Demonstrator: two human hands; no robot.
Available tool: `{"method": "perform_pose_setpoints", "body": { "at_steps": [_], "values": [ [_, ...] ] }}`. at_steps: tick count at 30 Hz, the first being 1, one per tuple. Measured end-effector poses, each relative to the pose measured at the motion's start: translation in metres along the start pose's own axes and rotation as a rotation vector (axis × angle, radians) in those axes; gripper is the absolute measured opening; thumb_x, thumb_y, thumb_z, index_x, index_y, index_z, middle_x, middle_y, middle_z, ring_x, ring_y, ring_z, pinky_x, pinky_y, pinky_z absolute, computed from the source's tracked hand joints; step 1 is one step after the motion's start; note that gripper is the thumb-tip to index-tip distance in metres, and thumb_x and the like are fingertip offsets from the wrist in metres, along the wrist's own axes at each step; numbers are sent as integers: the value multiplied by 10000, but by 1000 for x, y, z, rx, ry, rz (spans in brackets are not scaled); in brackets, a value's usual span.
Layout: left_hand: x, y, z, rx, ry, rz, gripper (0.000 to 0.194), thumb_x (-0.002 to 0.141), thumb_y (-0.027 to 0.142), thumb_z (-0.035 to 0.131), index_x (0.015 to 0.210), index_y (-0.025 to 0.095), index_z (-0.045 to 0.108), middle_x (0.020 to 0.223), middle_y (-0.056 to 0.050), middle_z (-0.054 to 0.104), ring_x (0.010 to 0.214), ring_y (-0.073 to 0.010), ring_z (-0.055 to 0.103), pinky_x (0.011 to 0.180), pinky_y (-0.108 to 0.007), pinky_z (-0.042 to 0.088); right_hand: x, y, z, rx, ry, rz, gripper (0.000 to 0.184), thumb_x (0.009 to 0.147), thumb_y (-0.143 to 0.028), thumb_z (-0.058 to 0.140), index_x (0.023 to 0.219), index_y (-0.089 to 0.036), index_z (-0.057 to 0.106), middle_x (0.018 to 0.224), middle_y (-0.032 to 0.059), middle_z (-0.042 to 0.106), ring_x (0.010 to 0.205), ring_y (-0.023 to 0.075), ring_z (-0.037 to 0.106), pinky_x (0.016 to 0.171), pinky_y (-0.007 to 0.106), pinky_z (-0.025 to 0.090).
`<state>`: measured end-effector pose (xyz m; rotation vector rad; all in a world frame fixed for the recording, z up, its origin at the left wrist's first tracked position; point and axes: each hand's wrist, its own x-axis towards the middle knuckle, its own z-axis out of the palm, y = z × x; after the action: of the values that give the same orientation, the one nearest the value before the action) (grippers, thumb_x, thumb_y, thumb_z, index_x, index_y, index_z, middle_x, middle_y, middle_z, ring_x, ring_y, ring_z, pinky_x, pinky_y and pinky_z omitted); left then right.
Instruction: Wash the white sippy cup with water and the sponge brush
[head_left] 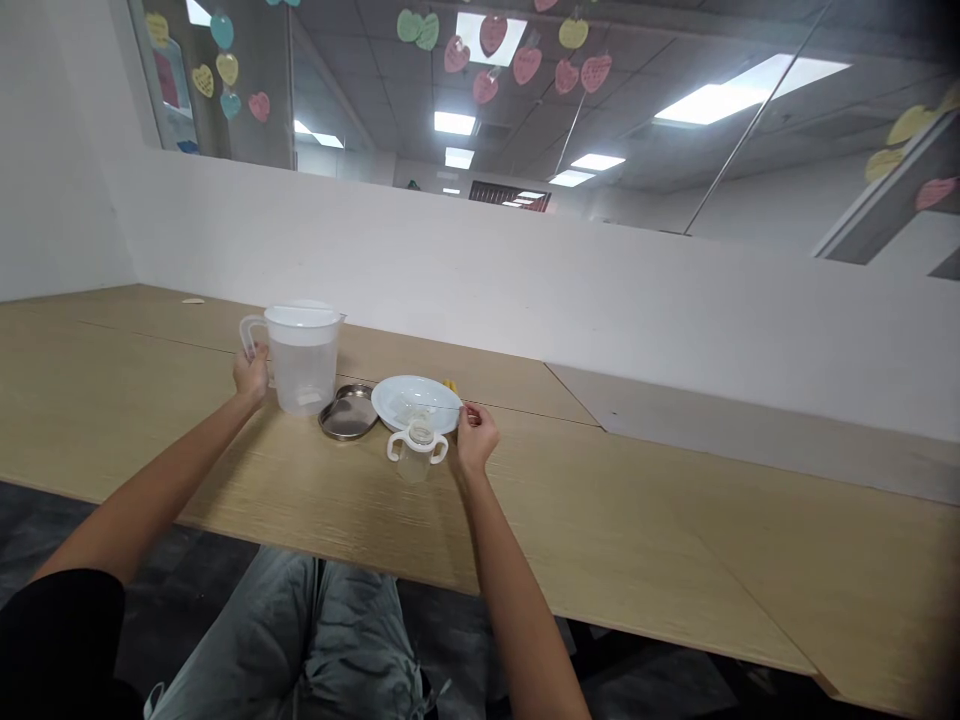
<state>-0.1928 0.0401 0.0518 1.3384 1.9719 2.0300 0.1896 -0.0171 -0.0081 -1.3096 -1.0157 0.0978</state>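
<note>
Your left hand (250, 376) is at about 9 o'clock on the desk (675, 520), and its fingers (259, 353) curl closed around the bottom of the handle of a plastic pitcher (304, 368). The pitcher has a white lid, stands upright, and sits just to the right of those fingers, with its handle facing you.

Your right hand (477, 438) rests near the right edge of a white plate (416, 392), at about 3 o'clock from the plate's centre. Its fingers (470, 412) are drawn narrow and sit at the rim, where a thin, clear strand (435, 405) runs across the plate. You can't tell whether they are gripping it or only touching the rim.

Something clear and hard to make out lies on the plate. A clear cup (417, 452) with two white handles stands at the plate's 6 o'clock, touching or just beside the rim. A dark metal tray (349, 413) lies at the plate's 9 o'clock, between the plate and the pitcher. A small yellow thing (450, 385) peeks out at the plate's 1 o'clock.
</note>
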Motion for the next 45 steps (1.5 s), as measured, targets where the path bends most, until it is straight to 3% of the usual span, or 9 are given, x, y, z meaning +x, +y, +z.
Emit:
{"method": "perform_pose_setpoints", "body": {
  "at_steps": [2, 5, 8, 12, 15, 18, 25, 36, 45],
  "values": [
    [-8, 9, -9, 7, 142, 58, 465, 807, 286, 632, 1168, 91, 413, 1113, -103, 510, 1065, -225, 440, 951, -423, 341, 0, 0, 1, 29, -22, 11, 369, 752, -406, 508, 880, -117, 698, 766, 83, 692, 624, 152, 555, 657, 271, 452],
    [-31, 36, -20, -56, 198, 461, 567, 792, 230, 616, 1287, 107, 369, 1319, -164, 384, 1231, -274, 368, 1064, -477, 237, 0, 2, 3, 1, -29, 2, 368, 756, -418, 506, 867, -126, 701, 776, 82, 696, 628, 155, 558, 665, 276, 449],
    [-61, 73, -13, -124, -170, 753, 287, 858, 292, 515, 1101, 141, 534, 1191, -129, 487, 1182, -251, 438, 1043, -403, 322, 0, 4, 3, -76, -28, 2, 345, 762, -404, 500, 852, -137, 701, 776, 78, 691, 634, 157, 556, 667, 275, 431],
    [-100, 107, 28, 54, -917, 811, 258, 896, 307, 431, 1007, 181, 628, 1057, -78, 620, 1023, -210, 553, 968, -334, 398, 0, 5, 0, -142, -22, 12, 306, 756, -356, 499, 842, -139, 698, 768, 74, 677, 620, 153, 536, 652, 270, 408],
    [-121, 114, 64, 216, -1171, 717, 283, 880, 236, 427, 1032, 161, 654, 1094, -90, 659, 1019, -203, 575, 942, -296, 401, 1, 7, -1, -144, -16, 6, 294, 749, -338, 501, 840, -139, 697, 772, 72, 671, 607, 149, 527, 643, 268, 403],
    [-133, 115, 90, 320, -1302, 615, 315, 842, 166, 429, 1050, 146, 665, 1114, -103, 675, 999, -202, 592, 876, -271, 419, 2, 9, 0, -152, -26, -7, 271, 743, -312, 496, 822, -146, 695, 795, 74, 669, 613, 147, 530, 643, 266, 403],
    [-139, 113, 112, 442, -1419, 537, 245, 701, 157, 535, 867, 145, 715, 977, -105, 717, 854, -217, 631, 734, -252, 442, 2, 11, 1, -177, -90, 54, 241, 714, -257, 501, 816, -152, 692, 806, 73, 663, 660, 165, 554, 679, 280, 413],
    [-124, 122, 114, 452, -1444, 474, 400, 548, 231, 660, 942, 182, 708, 1050, -88, 704, 942, -245, 600, 770, -257, 440, 2, 14, 4, -155, -82, 16, 226, 703, -254, 500, 792, -154, 682, 806, 68, 640, 676, 160, 536, 705, 282, 424],
    [-104, 143, 105, 161, -1480, 249, 374, 724, 379, 517, 928, 126, 703, 944, -83, 725, 794, -172, 598, 619, -229, 417, 1, 14, 5, -156, -39, 3, 260, 699, -234, 460, 790, -158, 691, 757, 59, 642, 644, 158, 518, 670, 274, 403]
  ]
}}
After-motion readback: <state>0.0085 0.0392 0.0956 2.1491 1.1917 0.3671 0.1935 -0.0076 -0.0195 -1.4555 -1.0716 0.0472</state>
